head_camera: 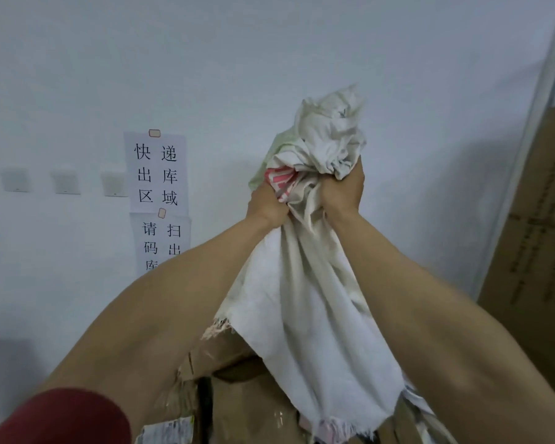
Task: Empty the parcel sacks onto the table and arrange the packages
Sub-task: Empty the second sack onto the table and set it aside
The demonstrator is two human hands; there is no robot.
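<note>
Sack: white cloth sack (pixel 305 302) raised high at centre, bunched at the top, its frayed open end hanging down over the packages.
Left hand: left hand (pixel 266 206), fingers clamped on the bunched cloth.
Right hand: right hand (pixel 343 190), fingers clamped on the same bunch, just beside the left.
Packages: brown cardboard packages (pixel 237 392), near, below the sack, partly hidden by cloth and forearms.
Far left: paper signs (pixel 157 174) and three wall switches (pixel 66 182).
Right: flat cardboard (pixel 532 235) leaning beside a white metal frame (pixel 545 91).

The sack (pixel 302 299) hangs above the boxes (pixel 237 395), with paper notices (pixel 156 173) on the wall (pixel 269 59) behind to its left and a cardboard sheet (pixel 539 219) standing at its right
</note>
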